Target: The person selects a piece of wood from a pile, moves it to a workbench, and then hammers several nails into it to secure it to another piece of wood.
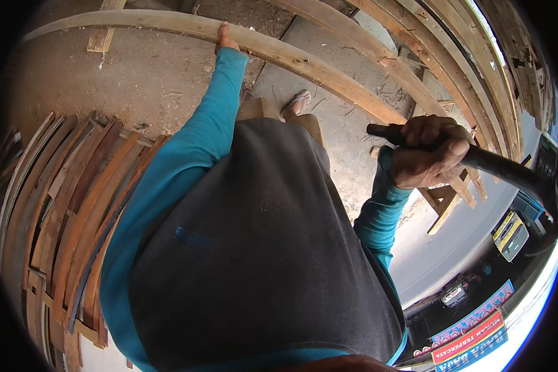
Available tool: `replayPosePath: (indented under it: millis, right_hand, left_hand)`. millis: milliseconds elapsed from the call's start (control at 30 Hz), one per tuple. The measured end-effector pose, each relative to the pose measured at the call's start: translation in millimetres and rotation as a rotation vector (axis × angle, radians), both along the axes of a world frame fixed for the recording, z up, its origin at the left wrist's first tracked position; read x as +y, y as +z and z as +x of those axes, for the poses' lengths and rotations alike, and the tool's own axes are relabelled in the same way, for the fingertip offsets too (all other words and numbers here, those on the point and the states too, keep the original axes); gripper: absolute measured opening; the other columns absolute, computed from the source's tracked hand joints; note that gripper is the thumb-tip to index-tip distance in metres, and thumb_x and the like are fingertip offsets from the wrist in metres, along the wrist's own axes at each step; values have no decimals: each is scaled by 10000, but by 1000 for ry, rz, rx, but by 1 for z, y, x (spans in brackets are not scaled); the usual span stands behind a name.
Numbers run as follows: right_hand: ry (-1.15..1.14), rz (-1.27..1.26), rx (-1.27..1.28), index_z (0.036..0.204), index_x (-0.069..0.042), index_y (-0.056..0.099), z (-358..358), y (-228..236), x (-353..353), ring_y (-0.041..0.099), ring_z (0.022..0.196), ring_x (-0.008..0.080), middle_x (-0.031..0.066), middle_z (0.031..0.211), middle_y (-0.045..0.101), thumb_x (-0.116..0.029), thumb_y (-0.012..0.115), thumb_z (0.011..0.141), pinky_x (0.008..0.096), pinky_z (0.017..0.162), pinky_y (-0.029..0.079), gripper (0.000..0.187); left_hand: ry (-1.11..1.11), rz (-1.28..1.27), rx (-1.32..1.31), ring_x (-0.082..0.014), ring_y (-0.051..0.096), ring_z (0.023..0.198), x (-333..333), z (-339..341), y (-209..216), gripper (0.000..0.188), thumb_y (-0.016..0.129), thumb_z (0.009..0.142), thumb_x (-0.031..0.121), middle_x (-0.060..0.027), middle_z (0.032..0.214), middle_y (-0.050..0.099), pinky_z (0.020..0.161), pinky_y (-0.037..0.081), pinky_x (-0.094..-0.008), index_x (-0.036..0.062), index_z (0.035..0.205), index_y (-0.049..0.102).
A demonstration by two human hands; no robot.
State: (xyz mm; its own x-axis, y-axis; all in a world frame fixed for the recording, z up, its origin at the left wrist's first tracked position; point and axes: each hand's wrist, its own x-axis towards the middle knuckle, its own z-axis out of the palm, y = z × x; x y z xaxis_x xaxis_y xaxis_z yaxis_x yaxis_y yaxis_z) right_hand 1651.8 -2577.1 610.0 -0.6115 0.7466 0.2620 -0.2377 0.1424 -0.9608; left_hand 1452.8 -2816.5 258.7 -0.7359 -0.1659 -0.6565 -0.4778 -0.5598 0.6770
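— What do the fingers do at this moment?

— I see the fingers (443, 139) of the right hand (429, 152) closed fully around a dark handle (508, 168), the thumb lying over the top. The left hand (224, 38) is far forward; its fingers rest on a long wooden plank (279, 53), but I cannot tell whether they curl around it or only press on it.

— How does the handle look, and where does it point?

— It is a black, round, smooth bar. Its long axis runs from the fist toward the lower right, and a short end sticks out on the left of the fist. The far end is lost in the dark rim of the picture.

— And the plank?

— Pale, rough wood with a small knot. It lies across the upper part of the view, from upper left down to the right, above the concrete floor (149, 74). More planks (415, 62) lie beside it, and reddish boards (62, 204) are stacked at the left.
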Motion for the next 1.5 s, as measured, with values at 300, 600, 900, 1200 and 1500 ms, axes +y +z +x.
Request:
replayPosePath:
  millis: [300,600,900,1200,1500]
  right_hand:
    - [391,77,-959,879,-1,574,75,-175,-20,526,592,158,59,632,533,-380,626,972,353,544,426,393]
    - [-88,82,242,750,-132,410,7,-36,-12,408,443,111,11,587,387,-390,513,1021,256,393,374,389]
    - [318,35,-914,859,29,561,56,-102,-55,507,615,142,69,617,516,-411,646,963,324,558,422,460]
    - [260,-140,-218,811,-66,441,79,-148,-55,512,519,135,77,638,520,-183,555,997,276,449,442,248]
    - [363,284,-1141,842,51,557,78,-167,-90,599,597,346,255,678,595,-333,659,941,446,588,464,409]
  left_hand:
    - [22,80,64,-292,637,1041,5,-10,-14,612,686,785,588,-67,1146,672,869,458,-634,124,1176,607]
    - [-31,38,-31,-292,589,1118,1,6,12,661,592,821,623,-76,1228,637,945,329,-591,157,1286,534]
    - [27,131,11,-291,616,1109,-14,5,-29,659,615,820,633,-96,1224,649,954,457,-590,220,1319,491]
    - [144,229,22,-282,654,986,12,12,10,693,695,806,566,-101,1138,662,888,538,-515,132,1302,481]
    - [142,236,29,-296,620,1080,-4,26,-1,740,716,822,554,-154,1185,612,924,536,-481,96,1339,452]
